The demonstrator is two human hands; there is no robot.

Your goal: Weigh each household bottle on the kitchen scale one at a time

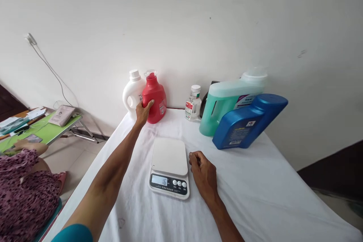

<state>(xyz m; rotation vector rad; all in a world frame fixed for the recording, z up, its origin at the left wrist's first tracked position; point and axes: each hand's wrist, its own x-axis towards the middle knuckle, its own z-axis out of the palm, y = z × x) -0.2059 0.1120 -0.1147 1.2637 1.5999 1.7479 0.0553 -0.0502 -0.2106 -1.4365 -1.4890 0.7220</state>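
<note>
Red detergent bottle (154,99) upright at the far edge of the table (255,196), hard against the wall, slightly left of the edge's middle. Left hand (143,112) stretched out at full arm's length, wrapped around the bottle's left side, thumb lying across the red front. Clear cap on the bottle's neck. White handled jug (132,93) touching the red one on its left, closest of all to the far left corner.

Nearer along the middle of the white cloth, a small kitchen scale (169,166), its platform bare, display lit with digits that look like 16. Right hand (202,172) resting on the cloth just beside the scale's right edge, fingers curled loosely inward, gripping nothing.

Back at the far edge, right of the red bottle, a small clear bottle (193,104) with a white cap and red-and-white label. Behind it, a dark container, mostly hidden. Further right, a large pale green jug (227,102) leaning, and in front of it a blue jug (246,121) tilted on its side, toward the far right corner.

Off the table's left edge, a low green folding table (48,128) with papers, and a seated person in a patterned purple garment (22,185).
</note>
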